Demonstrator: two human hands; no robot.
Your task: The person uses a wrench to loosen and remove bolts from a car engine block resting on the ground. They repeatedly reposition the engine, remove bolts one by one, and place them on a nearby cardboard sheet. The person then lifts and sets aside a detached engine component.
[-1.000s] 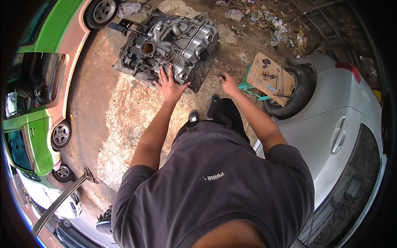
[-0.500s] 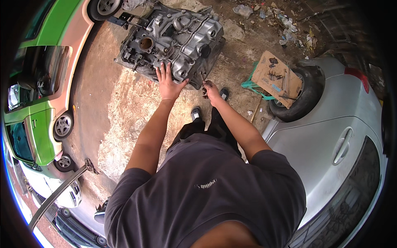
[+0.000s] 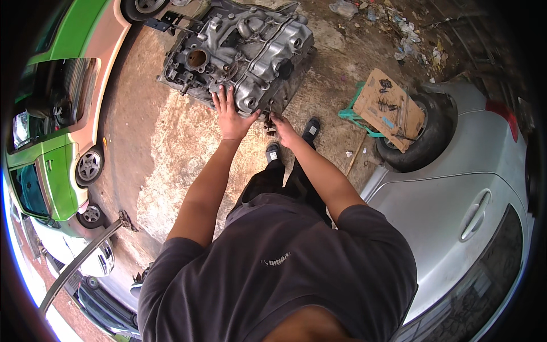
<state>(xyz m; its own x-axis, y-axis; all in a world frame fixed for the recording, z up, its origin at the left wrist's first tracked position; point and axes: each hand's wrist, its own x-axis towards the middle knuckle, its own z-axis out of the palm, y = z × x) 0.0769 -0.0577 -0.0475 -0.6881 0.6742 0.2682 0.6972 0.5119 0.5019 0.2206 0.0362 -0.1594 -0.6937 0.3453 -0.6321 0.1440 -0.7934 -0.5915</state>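
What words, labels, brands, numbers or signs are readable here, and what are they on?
Dark grey T-shirt: small pale chest print; I don't copy out wording.
Shoes: white patches, too small to read.
Engine: no lettering I can make out.

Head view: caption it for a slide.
Left hand on an engine, right hand at its near corner, silver car to the right.

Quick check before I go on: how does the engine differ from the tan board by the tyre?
The engine is bulky with raised shapes; the tan board is flat and thin. The engine is mostly silver-grey metal, the board plain tan with small dark parts on it. The board overlaps the black tyre in view; the engine is clear of it. Both lie slanted in the picture.
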